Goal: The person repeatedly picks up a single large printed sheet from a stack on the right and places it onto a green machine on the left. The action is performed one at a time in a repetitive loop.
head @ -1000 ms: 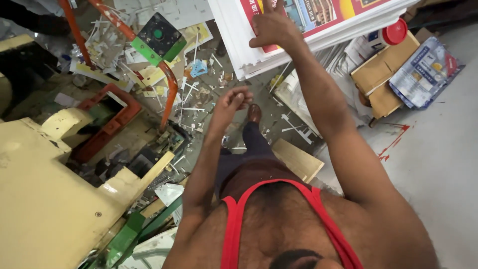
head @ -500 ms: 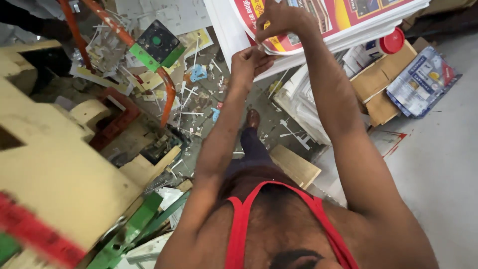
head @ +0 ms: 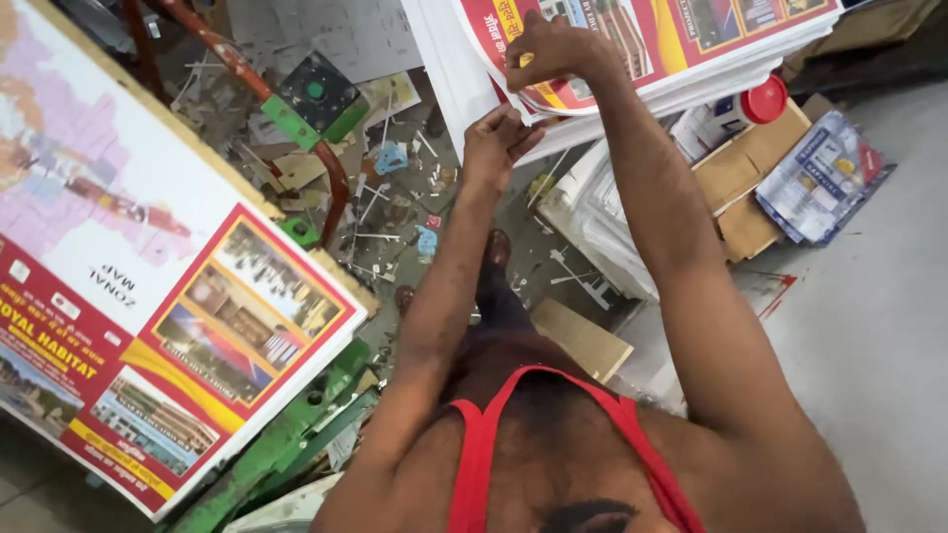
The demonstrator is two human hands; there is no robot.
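Note:
A thick stack of large printed sheets (head: pixel 691 44), red and yellow with small pictures, lies at the top right. My right hand (head: pixel 553 49) rests on top of the stack with its fingers curled over the near edge of the top sheets. My left hand (head: pixel 494 138) is just below, its fingers pinching the edge of the stack from underneath. Both arms stretch forward from my chest at the bottom of the view.
A second stack of printed sheets (head: pixel 148 296) sits at the left on a green machine frame (head: pixel 286 444). Paper scraps litter the floor (head: pixel 395 197) between. Cardboard boxes (head: pixel 760 168), a red-capped container (head: pixel 760 99) and a printed packet (head: pixel 825 178) lie at the right.
My left hand rose from mid-air to the stack's edge beside my right hand. The view swung so the left stack of printed sheets now shows.

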